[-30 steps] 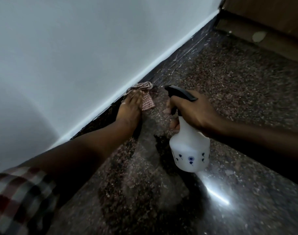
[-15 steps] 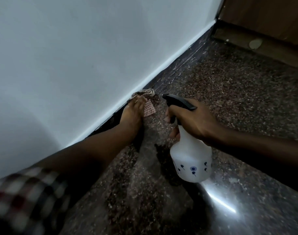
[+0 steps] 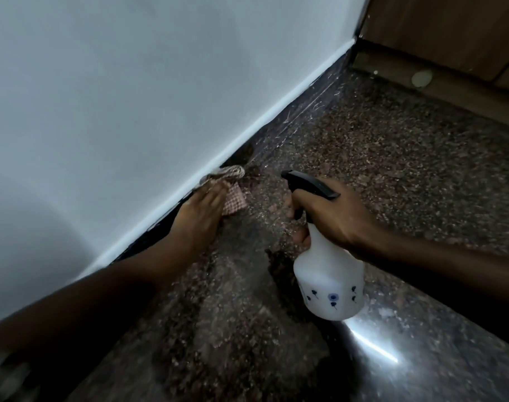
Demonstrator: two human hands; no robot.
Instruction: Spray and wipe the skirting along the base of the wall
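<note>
A dark stone skirting [image 3: 293, 117] runs diagonally along the base of the white wall [image 3: 131, 82], from lower left to upper right. My left hand [image 3: 199, 216] presses a red-and-white checked cloth [image 3: 233, 195] flat against the skirting, fingers extended over it. To the right, my right hand [image 3: 331, 213] grips the neck of a white spray bottle [image 3: 328, 282] with small blue flower prints and a black trigger head, its nozzle pointing left toward the skirting just past the cloth. The bottle hangs just above the floor.
The speckled brown granite floor [image 3: 392, 158] fills the right and bottom, with a bright glare streak near the bottle. A wooden door and its dark threshold [image 3: 439, 82] close off the far right corner where the skirting ends.
My left hand and the cloth have slid a little further along the skirting toward the far corner. The right hand has followed with the bottle, keeping the same grip.
</note>
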